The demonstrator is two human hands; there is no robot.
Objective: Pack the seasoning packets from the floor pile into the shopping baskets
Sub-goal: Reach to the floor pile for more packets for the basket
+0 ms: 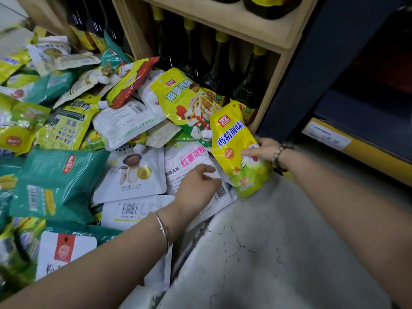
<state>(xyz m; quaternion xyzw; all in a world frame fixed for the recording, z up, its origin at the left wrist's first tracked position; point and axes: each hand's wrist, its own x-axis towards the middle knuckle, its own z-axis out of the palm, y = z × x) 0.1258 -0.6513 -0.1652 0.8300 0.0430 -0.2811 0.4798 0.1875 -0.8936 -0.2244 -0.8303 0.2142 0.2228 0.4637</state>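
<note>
A pile of seasoning packets (66,134) covers the floor on the left: yellow, green and white pouches. My right hand (263,150) grips a yellow chicken-essence packet (236,157) at its right edge and holds it tilted above the pile's right end. My left hand (198,188) rests on a white starch packet (189,161) with pink lettering, its fingers curled at that packet's right edge. Another yellow rooster packet (185,97) lies just behind. No shopping basket is in view.
A wooden shelf (278,63) with dark sauce bottles (218,70) stands right behind the pile. A dark shelf unit with a yellow price strip (330,137) is at the right. Bare grey cracked floor (278,253) spreads at the lower right.
</note>
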